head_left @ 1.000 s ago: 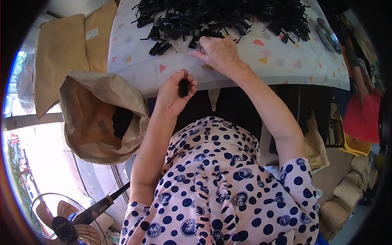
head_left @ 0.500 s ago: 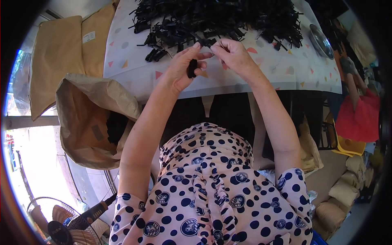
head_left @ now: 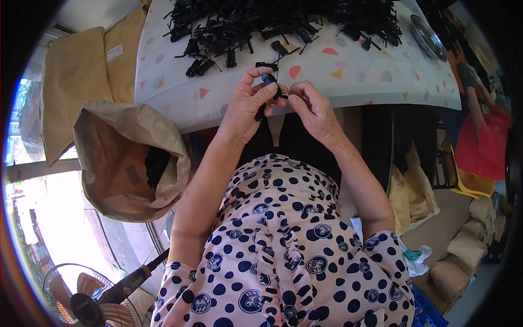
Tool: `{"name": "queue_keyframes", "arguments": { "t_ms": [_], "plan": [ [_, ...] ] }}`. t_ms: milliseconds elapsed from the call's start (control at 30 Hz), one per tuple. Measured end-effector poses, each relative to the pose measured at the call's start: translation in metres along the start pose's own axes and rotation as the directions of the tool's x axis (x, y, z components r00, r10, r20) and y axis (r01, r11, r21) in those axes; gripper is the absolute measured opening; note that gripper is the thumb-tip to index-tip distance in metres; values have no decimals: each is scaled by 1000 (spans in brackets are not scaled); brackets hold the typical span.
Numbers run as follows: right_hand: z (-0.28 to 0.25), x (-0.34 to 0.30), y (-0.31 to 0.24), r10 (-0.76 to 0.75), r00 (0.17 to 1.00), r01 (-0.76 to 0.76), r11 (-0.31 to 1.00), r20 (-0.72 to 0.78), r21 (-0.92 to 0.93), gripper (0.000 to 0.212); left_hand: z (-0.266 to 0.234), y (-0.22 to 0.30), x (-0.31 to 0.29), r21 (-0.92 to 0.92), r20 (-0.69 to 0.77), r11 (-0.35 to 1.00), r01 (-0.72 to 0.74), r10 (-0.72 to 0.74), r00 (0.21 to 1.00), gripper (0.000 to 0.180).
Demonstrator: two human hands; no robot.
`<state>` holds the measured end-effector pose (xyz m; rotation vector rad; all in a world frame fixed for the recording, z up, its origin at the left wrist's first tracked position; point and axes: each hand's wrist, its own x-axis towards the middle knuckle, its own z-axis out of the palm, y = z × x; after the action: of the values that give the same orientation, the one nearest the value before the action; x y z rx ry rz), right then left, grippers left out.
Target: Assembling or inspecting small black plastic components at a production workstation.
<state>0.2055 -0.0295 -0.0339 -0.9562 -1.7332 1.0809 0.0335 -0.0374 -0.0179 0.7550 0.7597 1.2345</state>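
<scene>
My left hand (head_left: 245, 108) is closed round a small black plastic piece (head_left: 269, 79), held just over the table's near edge. Another dark bit (head_left: 260, 112) shows lower down in the same palm, partly hidden by the fingers. My right hand (head_left: 317, 113) pinches a thin black end (head_left: 284, 97) that sticks out from the left hand's fingers. Beyond the hands, a heap of similar black plastic pieces (head_left: 239, 27) with thin tails covers the far part of the table. A loose one (head_left: 267, 66) lies just past my left fingertips.
The table (head_left: 370, 82) has a white patterned cover. A metal dish (head_left: 428, 37) stands at its right edge. An open brown paper sack (head_left: 131, 109) with black contents is at my left, above a fan (head_left: 87, 308). A person in red (head_left: 482, 144) is at the right.
Both hands have drawn back from the heap toward me. The black piece, earlier between both hands' fingertips, now sits in my left hand, with my right at its thin end.
</scene>
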Motion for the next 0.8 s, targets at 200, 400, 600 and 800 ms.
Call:
{"name": "queue_keyframes", "arguments": {
  "t_ms": [200,400,600,800],
  "plan": [
    [-9,5,-20,73,997,-74,997,35,29,18,18,4,-9,489,9,869,-76,81,997,33],
    [-5,0,-25,61,994,-64,997,86,35,18,20,3,-11,616,59,779,-119,105,993,30],
    [-3,-2,-24,108,988,-112,993,110,31,18,21,0,-11,671,33,735,-98,102,994,29],
    [0,-1,-26,103,990,-100,994,101,-37,18,19,0,-12,792,63,592,-151,166,984,28]
  ]
}}
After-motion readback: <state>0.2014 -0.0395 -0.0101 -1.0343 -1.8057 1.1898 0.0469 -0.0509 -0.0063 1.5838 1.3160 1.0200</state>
